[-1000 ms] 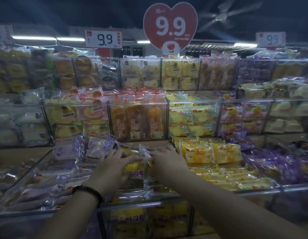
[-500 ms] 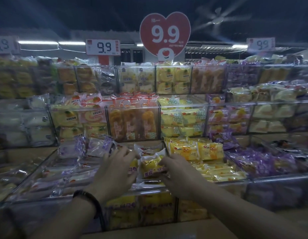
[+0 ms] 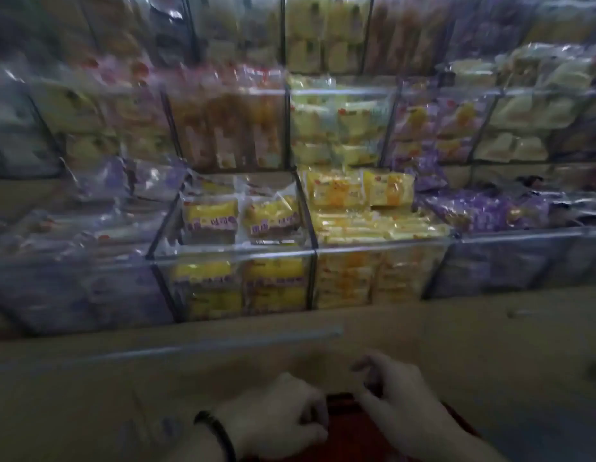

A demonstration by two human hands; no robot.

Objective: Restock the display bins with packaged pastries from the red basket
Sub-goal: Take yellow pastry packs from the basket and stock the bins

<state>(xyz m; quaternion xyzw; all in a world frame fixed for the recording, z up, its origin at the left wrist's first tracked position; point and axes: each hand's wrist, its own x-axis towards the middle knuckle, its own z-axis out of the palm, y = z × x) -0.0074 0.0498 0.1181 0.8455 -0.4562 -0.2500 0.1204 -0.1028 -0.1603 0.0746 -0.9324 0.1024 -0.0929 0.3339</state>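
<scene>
Head view: at 6 o'clock the left grip (image 3: 276, 418) curls over the red plastic basket (image 3: 350, 438); whether it is grasping anything, I cannot tell. The right grip (image 3: 400, 395) hangs released beside it. Yellow packaged pastries (image 3: 210, 216) fill the clear acrylic bin (image 3: 233, 253) toward 12 o'clock.

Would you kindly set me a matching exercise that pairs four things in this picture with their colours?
Things:
1. basket
2. wristband
3. cakes in the front bin straight ahead
4. packs in the far-right front bin

Colours:
A. purple
B. black
C. red
D. yellow

Pairs: 1-C, 2-B, 3-D, 4-A.
</scene>
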